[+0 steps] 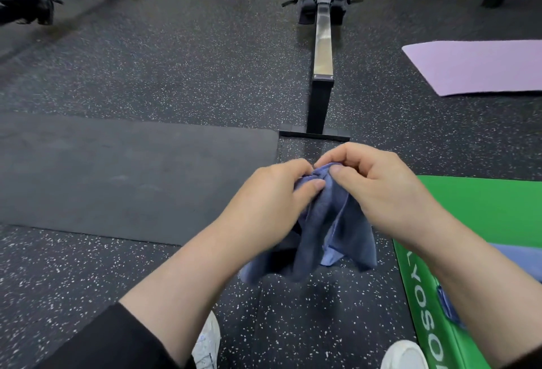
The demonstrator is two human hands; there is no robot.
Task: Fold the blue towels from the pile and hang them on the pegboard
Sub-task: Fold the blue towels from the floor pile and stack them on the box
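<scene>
Towel (328,222), blue and bunched, hangs in the air above the speckled floor (176,55), its top edge pinched between both hands while the rest droops toward two white shoes (206,342). Left hand (272,195) and right hand (378,184) nearly touch, thumbs pressing cloth against curled fingers. More blue cloth (510,254) lies on a green mat (484,210) at right.

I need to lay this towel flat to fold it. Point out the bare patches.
Widest: the black mat, left of the hands. The green mat is bare near its far edge; more towels lie nearer. The pink mat is bare but farther. The floor by the shoes is tight.
</scene>
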